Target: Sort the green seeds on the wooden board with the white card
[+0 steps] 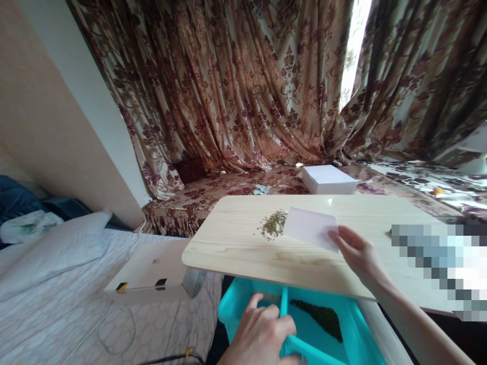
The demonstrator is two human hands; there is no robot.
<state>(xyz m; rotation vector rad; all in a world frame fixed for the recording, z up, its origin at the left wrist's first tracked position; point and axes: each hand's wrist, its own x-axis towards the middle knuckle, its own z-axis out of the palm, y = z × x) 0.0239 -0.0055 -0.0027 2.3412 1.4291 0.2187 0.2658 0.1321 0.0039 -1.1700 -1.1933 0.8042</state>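
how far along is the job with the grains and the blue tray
Already done, it seems: dark green material lies in the right compartment of the turquoise tray. In hand: the right hand holds a white card beside the grain pile on the wooden table, while the left hand grips the tray below the table's near edge. Left: the pile sits on the table, back from that edge.

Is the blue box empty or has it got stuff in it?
Not empty. A dark green heap lies in the right section of the blue box; the left hand and table hide most of the other.
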